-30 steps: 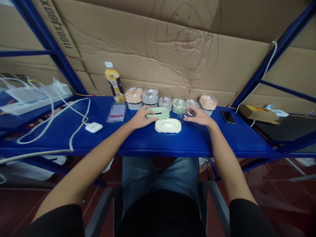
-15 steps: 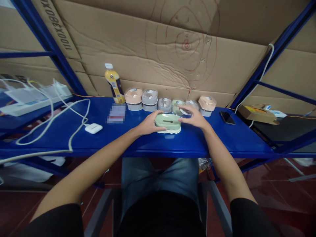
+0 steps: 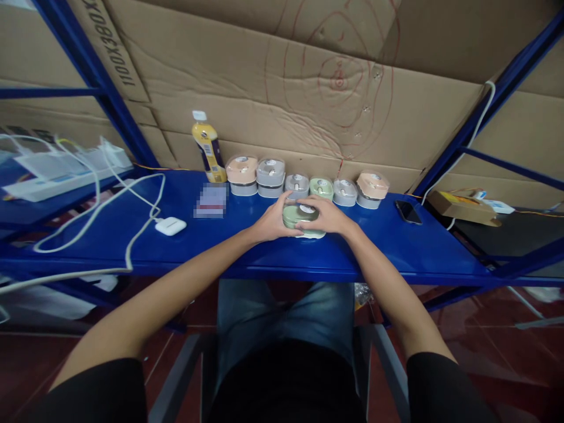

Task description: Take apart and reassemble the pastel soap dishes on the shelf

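Observation:
A small green lunch box (image 3: 289,224) with a pale base sits near the front of the blue table, between my hands. Around its left side, the fingers of my left hand (image 3: 268,224) are wrapped. My right hand (image 3: 332,216) grips a clear lid (image 3: 305,209) with a round sticker, which lies over the top of the green box. Whether the lid is seated cannot be made out, as my fingers cover part of its edge. Behind them stand a smaller green box (image 3: 321,189) and a small grey box (image 3: 296,186), both with clear lids.
Along the cardboard wall are two-tier pink boxes (image 3: 241,171), a grey one (image 3: 271,174) and a yellow bottle (image 3: 208,150). A phone (image 3: 409,212) lies at the right on the blue table (image 3: 247,258). At the left are a white earbud case (image 3: 171,226) and loose cables.
My right hand has moved left and down, bringing the clear lid over the green box. My left hand stays at the box's left side. The view has shifted slightly.

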The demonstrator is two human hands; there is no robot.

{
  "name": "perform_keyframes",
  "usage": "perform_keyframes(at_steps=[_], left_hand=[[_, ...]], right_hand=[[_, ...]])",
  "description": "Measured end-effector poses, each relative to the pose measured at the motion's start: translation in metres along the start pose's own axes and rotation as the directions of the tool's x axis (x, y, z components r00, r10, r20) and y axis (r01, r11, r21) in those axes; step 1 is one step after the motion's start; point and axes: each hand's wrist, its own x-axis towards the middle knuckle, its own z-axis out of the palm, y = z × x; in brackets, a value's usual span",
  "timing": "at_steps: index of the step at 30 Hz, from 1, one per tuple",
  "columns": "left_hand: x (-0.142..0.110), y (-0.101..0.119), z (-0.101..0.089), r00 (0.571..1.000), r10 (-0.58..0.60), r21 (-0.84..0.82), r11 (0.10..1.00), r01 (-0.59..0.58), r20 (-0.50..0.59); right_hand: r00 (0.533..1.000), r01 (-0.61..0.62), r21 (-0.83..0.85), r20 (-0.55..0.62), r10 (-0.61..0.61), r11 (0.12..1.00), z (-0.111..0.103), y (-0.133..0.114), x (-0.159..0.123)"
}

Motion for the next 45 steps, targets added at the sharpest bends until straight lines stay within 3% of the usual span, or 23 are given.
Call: perform_keyframes(at_steps=[10, 15, 17, 20, 22, 26, 30, 35, 40, 45], left_hand=[[-0.004, -0.001, 0.003, 0.996, 0.039, 0.093, 0.995, -0.046, 0.077], [-0.004, -0.009, 0.004, 0.993, 0.061, 0.104, 0.992, -0.071, 0.098], [-0.004, -0.011, 0.003, 0.995, 0.065, 0.1, 0.992, -0.072, 0.077], [-0.004, -0.013, 0.001, 0.998, 0.064, 0.123, 0.99, -0.062, -0.006], [-0.005, -0.013, -0.001, 0.996, 0.075, 0.18, 0.982, -0.064, -0.052], [-0.002, -0.007, -0.002, 0.991, 0.135, 0.349, 0.93, -0.118, -0.025], [0.03, 0.001, 0.004, 0.986, 0.141, 0.556, 0.815, -0.164, 0.084], [0.079, 0.005, 0.025, 0.999, 0.01, 0.69, 0.722, -0.042, 0.05], [0.083, 0.009, 0.033, 0.998, -0.05, 0.728, 0.686, 0.01, 0.033], [0.047, 0.033, 0.02, 0.996, -0.035, 0.73, 0.683, -0.032, 0.076]], right_hand=[[0.998, 0.03, -0.056, 0.064, -0.026, 0.998, 0.008, -0.001, -0.012], [0.992, 0.034, -0.003, 0.119, -0.033, 0.999, 0.0, 0.013, -0.032], [0.996, -0.004, -0.009, 0.092, 0.005, 1.0, -0.009, 0.021, -0.04], [0.992, -0.111, -0.085, -0.069, 0.105, 0.99, -0.029, 0.033, -0.042], [0.948, -0.258, -0.173, -0.233, 0.215, 0.951, -0.044, 0.042, -0.035], [0.781, -0.583, -0.336, -0.483, 0.396, 0.74, -0.063, 0.057, -0.004], [0.687, -0.722, -0.419, -0.525, 0.502, 0.55, -0.057, 0.066, 0.03], [0.631, -0.774, -0.395, -0.536, 0.561, 0.495, -0.04, 0.077, 0.048], [0.657, -0.743, -0.401, -0.593, 0.466, 0.536, -0.035, 0.083, 0.048], [0.735, -0.632, -0.439, -0.601, 0.314, 0.639, -0.039, 0.062, 0.036]])
